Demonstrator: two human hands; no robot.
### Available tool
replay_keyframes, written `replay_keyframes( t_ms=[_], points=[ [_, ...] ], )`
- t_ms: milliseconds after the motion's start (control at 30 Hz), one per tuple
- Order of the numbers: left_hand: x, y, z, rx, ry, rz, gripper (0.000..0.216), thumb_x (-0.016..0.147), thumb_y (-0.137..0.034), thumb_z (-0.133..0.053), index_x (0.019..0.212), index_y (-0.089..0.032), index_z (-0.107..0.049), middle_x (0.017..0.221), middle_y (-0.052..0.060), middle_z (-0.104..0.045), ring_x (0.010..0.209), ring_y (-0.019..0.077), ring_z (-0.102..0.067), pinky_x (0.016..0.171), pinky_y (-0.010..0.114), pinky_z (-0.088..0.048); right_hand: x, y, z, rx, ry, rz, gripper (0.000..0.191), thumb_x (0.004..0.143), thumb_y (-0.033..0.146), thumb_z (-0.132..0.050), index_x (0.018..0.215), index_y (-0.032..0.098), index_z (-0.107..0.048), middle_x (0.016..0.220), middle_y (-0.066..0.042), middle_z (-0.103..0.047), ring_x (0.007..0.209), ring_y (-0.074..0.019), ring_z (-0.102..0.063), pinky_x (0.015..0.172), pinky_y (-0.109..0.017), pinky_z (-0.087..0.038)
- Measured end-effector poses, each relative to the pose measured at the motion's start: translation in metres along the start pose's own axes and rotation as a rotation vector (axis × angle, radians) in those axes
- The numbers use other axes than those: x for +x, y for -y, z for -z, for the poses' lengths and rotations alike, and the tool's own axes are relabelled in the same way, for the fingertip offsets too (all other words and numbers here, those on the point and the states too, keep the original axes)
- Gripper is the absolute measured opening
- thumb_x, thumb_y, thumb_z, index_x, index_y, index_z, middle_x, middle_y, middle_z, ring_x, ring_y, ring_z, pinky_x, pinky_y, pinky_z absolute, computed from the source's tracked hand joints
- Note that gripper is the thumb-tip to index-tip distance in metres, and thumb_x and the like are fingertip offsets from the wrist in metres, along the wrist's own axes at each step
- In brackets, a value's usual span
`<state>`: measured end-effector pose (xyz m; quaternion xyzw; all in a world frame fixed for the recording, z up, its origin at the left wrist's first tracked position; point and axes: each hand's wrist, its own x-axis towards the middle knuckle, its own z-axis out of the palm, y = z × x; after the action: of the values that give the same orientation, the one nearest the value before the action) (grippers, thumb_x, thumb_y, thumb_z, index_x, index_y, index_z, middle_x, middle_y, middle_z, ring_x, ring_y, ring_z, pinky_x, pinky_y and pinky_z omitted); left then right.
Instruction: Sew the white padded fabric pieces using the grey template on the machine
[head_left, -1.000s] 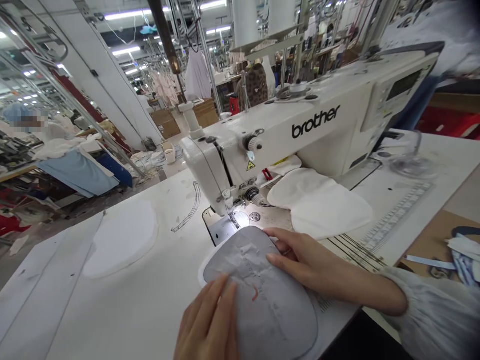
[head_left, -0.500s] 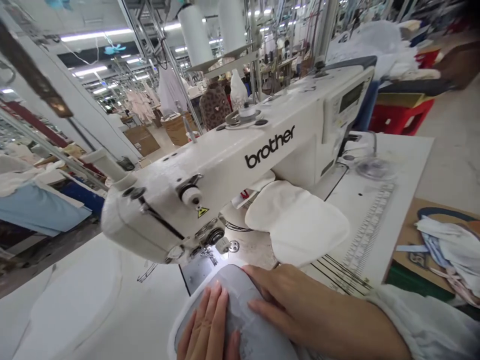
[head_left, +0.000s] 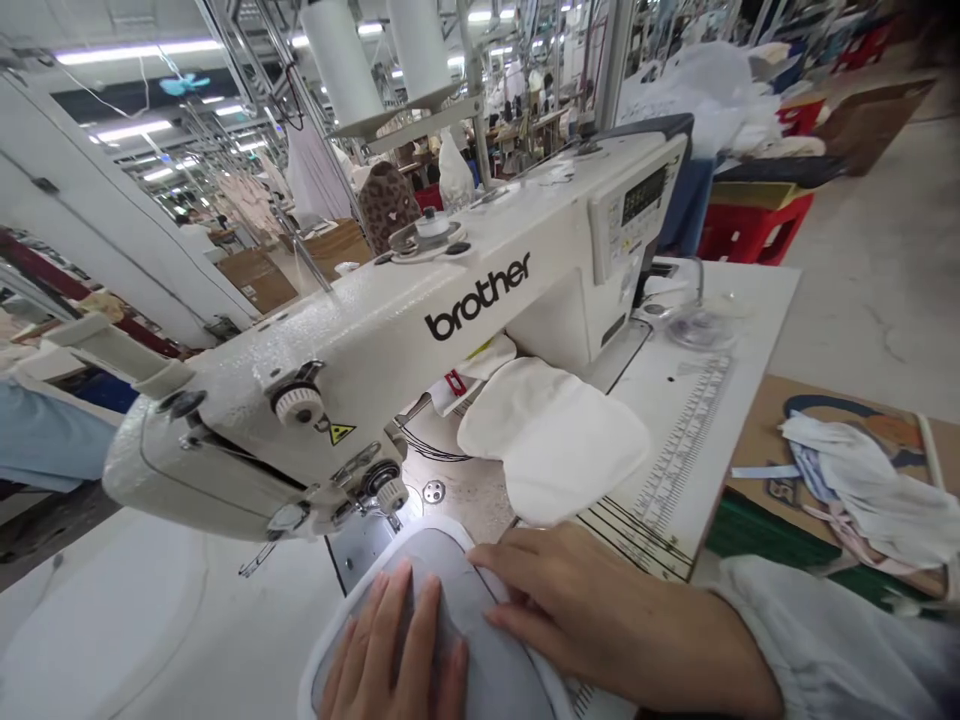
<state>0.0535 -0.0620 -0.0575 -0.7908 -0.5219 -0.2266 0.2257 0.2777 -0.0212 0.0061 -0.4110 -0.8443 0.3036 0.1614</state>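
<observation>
On the sewing table, hands press grey fabric

The left hand and right hand below the sewing machine are bare (short, unpainted nails), and a loose, pale grey sleeve with soft folds covers the right arm further right.

Grey fabric piece cut off by the bottom edge, partly hidden under the left hand and right hand; control panel readout too small to read.
</observation>
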Motion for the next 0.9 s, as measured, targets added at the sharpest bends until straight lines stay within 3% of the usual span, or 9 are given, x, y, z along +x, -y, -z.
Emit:
replay_keyframes(
  t_ms=[133,267,367,500,667,900],
  points=[
    [0.000,-0.002,0.006,-0.016,0.083,0.009,0.048,0.092,-0.030,-0.047,0.139,-0.027,-0.040,0.135,0.011,-0.057,0.120,0.0290,-0.056,0.100,0.044,-0.042,-0.001,-0.003,-0.001,-0.075,0.002,0.064,0.022,0.095,0.027,-0.059,0.115,0.017,-0.060,0.103,-0.006,-0.065,0.090,-0.0217,-0.063,0.074,-0.032,-0.045],
    [0.002,0.008,0.013,0.013,0.176,-0.143,0.054,0.091,-0.037,-0.048,0.142,-0.024,-0.040,0.142,0.010,-0.054,0.128,0.0332,-0.049,0.100,0.047,-0.042,-0.002,-0.008,-0.004,-0.231,-0.036,0.166,0.016,0.096,0.031,-0.056,0.106,0.018,-0.060,0.100,-0.005,-0.061,0.081,-0.0199,-0.059,0.065,-0.031,-0.041],
    [0.008,0.010,0.021,0.039,0.231,-0.235,0.058,0.088,-0.043,-0.054,0.141,-0.020,-0.045,0.144,0.012,-0.052,0.126,0.0352,-0.050,0.095,0.046,-0.046,-0.002,-0.010,-0.001,-0.245,-0.023,0.198,0.020,0.095,0.033,-0.059,0.107,0.017,-0.062,0.100,-0.006,-0.059,0.083,-0.0196,-0.057,0.069,-0.031,-0.042],
    [0.017,-0.002,0.030,0.020,0.231,-0.162,0.052,0.089,-0.044,-0.052,0.132,-0.016,-0.053,0.141,0.016,-0.054,0.124,0.0388,-0.051,0.093,0.053,-0.048,-0.002,-0.012,0.007,-0.195,0.041,0.219,0.031,0.095,0.032,-0.060,0.120,0.015,-0.061,0.103,-0.008,-0.057,0.090,-0.0202,-0.056,0.082,-0.034,-0.045],
    [0.020,-0.015,0.035,-0.015,0.236,-0.099,0.049,0.092,-0.044,-0.048,0.130,-0.015,-0.054,0.138,0.017,-0.056,0.124,0.0401,-0.051,0.091,0.056,-0.049,-0.008,-0.017,0.006,-0.121,0.017,0.277,0.045,0.094,0.037,-0.061,0.130,0.011,-0.055,0.109,-0.012,-0.057,0.098,-0.0222,-0.054,0.089,-0.037,-0.045],
    [0.018,-0.015,0.037,-0.004,0.250,-0.091,0.051,0.091,-0.042,-0.049,0.134,-0.016,-0.050,0.143,0.015,-0.053,0.129,0.0401,-0.048,0.092,0.057,-0.046,-0.026,-0.013,0.005,-0.184,-0.031,0.340,0.033,0.094,0.036,-0.061,0.118,0.014,-0.061,0.120,-0.013,-0.055,0.104,-0.0225,-0.050,0.091,-0.038,-0.040]
  ],
)
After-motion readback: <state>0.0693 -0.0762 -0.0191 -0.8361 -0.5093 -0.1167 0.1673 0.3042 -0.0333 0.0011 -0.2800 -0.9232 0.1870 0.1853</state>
